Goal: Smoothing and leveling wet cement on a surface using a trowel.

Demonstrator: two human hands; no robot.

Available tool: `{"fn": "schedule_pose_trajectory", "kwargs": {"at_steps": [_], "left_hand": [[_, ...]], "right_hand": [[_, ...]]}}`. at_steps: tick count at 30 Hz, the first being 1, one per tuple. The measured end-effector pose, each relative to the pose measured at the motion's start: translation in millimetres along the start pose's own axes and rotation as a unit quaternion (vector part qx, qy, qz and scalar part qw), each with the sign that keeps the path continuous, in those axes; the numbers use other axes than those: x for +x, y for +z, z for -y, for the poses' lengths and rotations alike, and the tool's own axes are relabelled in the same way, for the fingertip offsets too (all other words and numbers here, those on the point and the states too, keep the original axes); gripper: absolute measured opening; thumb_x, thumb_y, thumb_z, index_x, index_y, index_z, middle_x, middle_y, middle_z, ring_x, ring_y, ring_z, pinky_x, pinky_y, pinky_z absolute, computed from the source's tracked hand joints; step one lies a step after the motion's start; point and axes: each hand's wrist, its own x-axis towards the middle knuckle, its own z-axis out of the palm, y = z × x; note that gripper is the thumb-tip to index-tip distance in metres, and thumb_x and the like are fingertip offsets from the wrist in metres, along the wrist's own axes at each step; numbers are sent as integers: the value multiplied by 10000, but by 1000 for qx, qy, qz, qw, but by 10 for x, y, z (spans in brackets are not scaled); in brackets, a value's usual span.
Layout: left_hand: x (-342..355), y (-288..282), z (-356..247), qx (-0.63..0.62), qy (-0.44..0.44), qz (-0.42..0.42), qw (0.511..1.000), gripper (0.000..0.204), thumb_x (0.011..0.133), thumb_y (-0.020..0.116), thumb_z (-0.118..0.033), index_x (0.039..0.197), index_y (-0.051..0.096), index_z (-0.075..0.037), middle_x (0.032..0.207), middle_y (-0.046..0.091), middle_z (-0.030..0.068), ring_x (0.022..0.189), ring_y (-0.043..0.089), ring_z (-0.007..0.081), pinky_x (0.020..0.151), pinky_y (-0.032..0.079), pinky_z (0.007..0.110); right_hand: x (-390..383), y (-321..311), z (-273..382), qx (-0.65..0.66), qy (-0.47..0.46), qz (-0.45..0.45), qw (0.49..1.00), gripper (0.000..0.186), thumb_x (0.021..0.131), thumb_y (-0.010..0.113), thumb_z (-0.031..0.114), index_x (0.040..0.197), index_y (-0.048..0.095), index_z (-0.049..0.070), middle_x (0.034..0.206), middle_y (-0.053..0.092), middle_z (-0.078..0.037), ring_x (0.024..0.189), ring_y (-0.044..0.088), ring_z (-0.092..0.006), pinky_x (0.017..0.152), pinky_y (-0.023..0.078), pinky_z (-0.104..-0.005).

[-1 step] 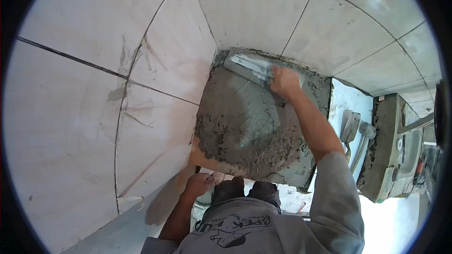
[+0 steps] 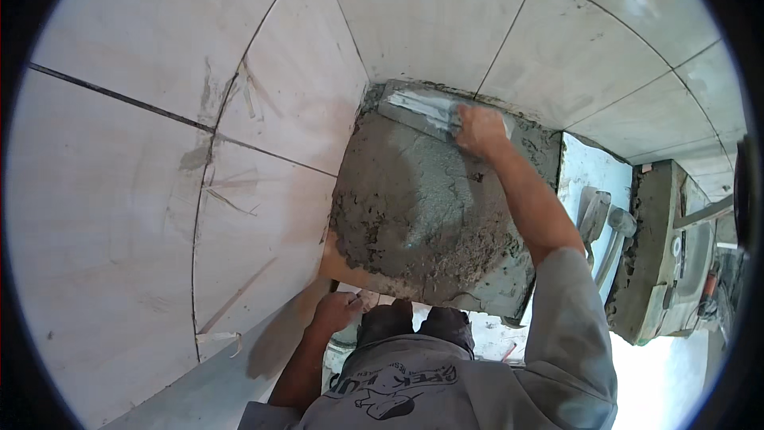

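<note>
Head view shows the right hand [image 2: 481,129] with its grip closed on a long, flat, silver-grey metal trowel [image 2: 418,110]. This trowel lies along the far edge of the rough grey mortar bed [image 2: 390,183], near the cream tiled wall [image 2: 430,20]. The left hand [image 2: 338,310] is low, near the knees; I cannot tell whether its curled grip holds something.

Head view: a fisheye looks steeply down past the wearer's grey shirt [image 2: 493,390].
Mortar bed [image 2: 438,191]: near, filling mid-frame.
Tiled walls [image 2: 422,24]: rise left and ahead, bending toward the rim.
</note>
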Motion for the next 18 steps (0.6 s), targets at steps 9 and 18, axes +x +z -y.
{"fn": "schedule_pose_trajectory", "kwargs": {"at_steps": [9,18], "left_hand": [[-271,440,-61,-42,-38,-75,996,457,872,565,-446,698,635,-29,653,624,113,626,611,231,621,465,362],[-848,1133,-549,-113,-61,-90,988,391,876,564,-395,749,658,-37,654,633,131,662,639,308,639,481,405]], "right_hand": [[499,136,226,-29,-60,100,993,394,720,613,210,1079,634,49,1015,658,-195,974,627,-359,850,509,-431],[-781,476,244,-45,-149,135,979,299,743,622,166,1014,677,53,1034,665,-170,978,644,-307,840,518,-394]]}}
